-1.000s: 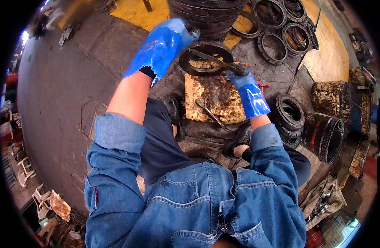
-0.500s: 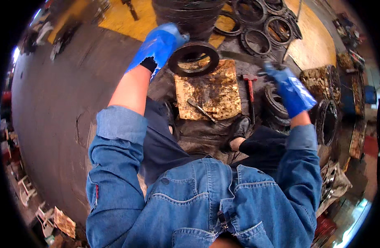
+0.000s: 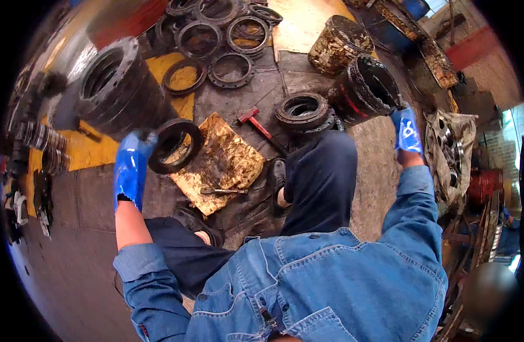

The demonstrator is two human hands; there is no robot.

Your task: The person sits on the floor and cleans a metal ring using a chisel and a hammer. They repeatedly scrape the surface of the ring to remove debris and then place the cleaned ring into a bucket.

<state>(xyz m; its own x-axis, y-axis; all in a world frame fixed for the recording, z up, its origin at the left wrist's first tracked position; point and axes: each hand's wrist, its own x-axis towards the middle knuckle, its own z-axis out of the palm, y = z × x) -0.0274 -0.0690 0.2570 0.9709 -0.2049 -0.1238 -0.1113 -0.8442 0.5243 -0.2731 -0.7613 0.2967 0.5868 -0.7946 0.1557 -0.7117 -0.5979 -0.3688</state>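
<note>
My left hand point(image 3: 133, 162), in a blue glove, is closed at the near left edge of a dark, greasy ring point(image 3: 197, 146). The ring is tilted up over the corner of a stained yellowish board point(image 3: 230, 157). Off to the right, my right hand point(image 3: 407, 130), also gloved in blue, is closed at the rim of a black bucket point(image 3: 353, 102) with a red mark. What its fingers hold is hidden and too dark to make out. A small metal hand tool point(image 3: 223, 191) lies on the board's near part.
A red-headed hammer point(image 3: 261, 129) lies right of the board. Stacked rings point(image 3: 300, 111) stand beside the bucket, and several flanged rings point(image 3: 231, 70) lie farther off. A large dark cylinder point(image 3: 122, 94) stands at left. Behind the bucket is a grease-caked drum point(image 3: 339, 45).
My view has turned to the right. My right hand has moved from beside the ring, where it held a long flat tool, out to the bucket. My left hand stays at the ring.
</note>
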